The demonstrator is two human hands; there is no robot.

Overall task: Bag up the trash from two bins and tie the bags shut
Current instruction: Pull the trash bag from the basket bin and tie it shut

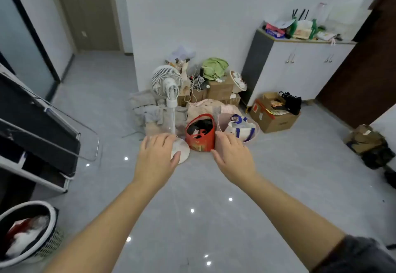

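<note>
Head view: open-palmed left hand (157, 159) and right hand (232, 157) flank red bin (201, 132).

Pale grey floor (192, 187) fills the lower frame, speckled with small white light spots. At centre stands a red bin (201, 133) with faded gold print on its front and black and red scraps inside. Just right of it, a pale pink bin (222, 122) holds a white bag (242, 130) with blue stripes. A white fan (168, 84) stands left of centre. A light green cloth (214, 68) tops brown boxes (220, 89). At upper right, a cabinet (300, 69) has white doors and a dark grey side. In the lower left corner, a white-rimmed basket (27, 232) has a black liner and red and white contents.
</note>
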